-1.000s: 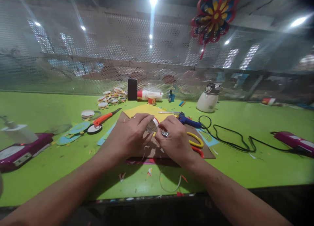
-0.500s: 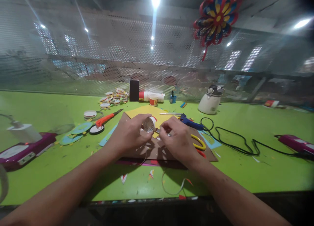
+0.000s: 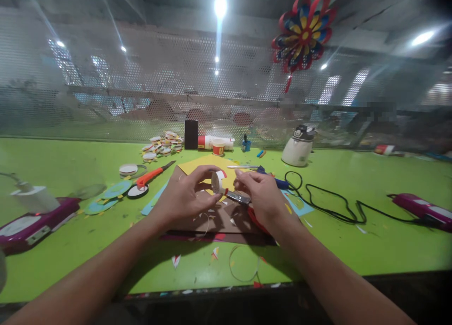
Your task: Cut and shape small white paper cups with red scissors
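Between the thumb and fingers of my left hand (image 3: 183, 193) is a short cut-down paper cup base (image 3: 218, 181), white with a red mark and tilted on its side. My right hand (image 3: 264, 195) is closed around a pair of scissors (image 3: 239, 197); a red handle shows below the palm, and the rest of the grip is hidden. The metal blades point left, their tips at the cup base's lower edge. Both hands are over a brown board (image 3: 221, 224) with paper scraps on it, and yellow paper (image 3: 197, 163) lies just beyond.
A box cutter (image 3: 151, 175), blue paper rings (image 3: 116, 188) and a pile of cup bases (image 3: 164, 145) lie left. Behind stand a phone (image 3: 191, 134), a paper cup (image 3: 218, 147) and a kettle (image 3: 298, 146). A glue gun (image 3: 278, 180) trails its cord rightwards toward a power strip (image 3: 420, 210).
The cup base has turned more edge-on in my left hand. In my right hand the scissors have swung, so more of the blades shows and the handles sit lower. The view shifted slightly.
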### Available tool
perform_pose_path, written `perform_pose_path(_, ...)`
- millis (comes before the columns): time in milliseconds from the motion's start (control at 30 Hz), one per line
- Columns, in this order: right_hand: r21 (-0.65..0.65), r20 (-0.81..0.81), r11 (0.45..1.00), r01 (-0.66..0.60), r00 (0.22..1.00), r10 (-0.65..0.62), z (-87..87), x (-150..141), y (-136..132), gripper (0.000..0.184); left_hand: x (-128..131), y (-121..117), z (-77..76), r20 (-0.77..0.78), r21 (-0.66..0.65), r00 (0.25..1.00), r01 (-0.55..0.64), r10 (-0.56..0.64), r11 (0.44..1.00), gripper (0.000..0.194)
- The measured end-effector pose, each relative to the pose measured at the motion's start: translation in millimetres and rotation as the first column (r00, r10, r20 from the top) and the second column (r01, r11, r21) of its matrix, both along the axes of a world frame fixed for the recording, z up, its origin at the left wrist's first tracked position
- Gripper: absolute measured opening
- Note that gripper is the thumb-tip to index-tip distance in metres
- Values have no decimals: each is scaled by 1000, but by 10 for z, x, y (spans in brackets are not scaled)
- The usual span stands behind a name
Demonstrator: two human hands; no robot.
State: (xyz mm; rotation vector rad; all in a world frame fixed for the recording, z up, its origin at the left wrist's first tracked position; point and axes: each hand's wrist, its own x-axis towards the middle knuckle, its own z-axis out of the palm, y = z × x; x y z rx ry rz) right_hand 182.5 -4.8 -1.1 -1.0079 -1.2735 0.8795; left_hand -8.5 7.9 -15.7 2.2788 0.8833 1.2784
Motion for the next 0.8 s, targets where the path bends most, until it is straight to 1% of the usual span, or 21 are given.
perform_pose_path(67, -23, -61, 999, -30, 998, 28, 8, -17, -22, 42, -1, -3, 7, 10, -3, 1000, 24, -24, 1000, 48)
perform_pose_path(167, -53, -122, 992, -116, 987, 108, 24, -63, -63, 40, -13, 0, 17, -8, 22, 1000, 21, -20, 1000, 49)
perform_pose_path(300, -92, -151, 970, -224, 966, 208, 29, -116, -98, 39, -38, 0, 11, -93, 67, 995, -29, 36, 997, 49)
perform_pose_path(467, -116, -157, 962, -247, 961, 228, 1, -105, -87, 29, -33, -16, -2, -167, 48, 984, -55, 63, 997, 46)
perform_pose_path(500, -118, -153, 962, -248, 961, 229, -3, -99, -83, 28, -24, -20, 5, -161, 20, 986, -46, 48, 999, 47)
perform_pose_path(567, -118, -135, 961, -248, 963, 232, -7, -90, -78, 29, -5, -27, 29, -123, -104, 992, 13, -26, 994, 51)
perform_pose_path(667, -98, -79, 966, -240, 969, 232, -1, -85, -81, 30, 11, -24, 71, -50, -325, 990, 109, -133, 939, 58)
perform_pose_path(700, -86, -53, 968, -236, 971, 232, 3, -85, -84, 30, 11, -19, 80, -37, -371, 989, 120, -144, 921, 57)
perform_pose_path(800, -54, 17, 970, -236, 971, 238, 22, -90, -95, 31, 5, -1, 84, 8, -442, 991, 126, -137, 888, 50)
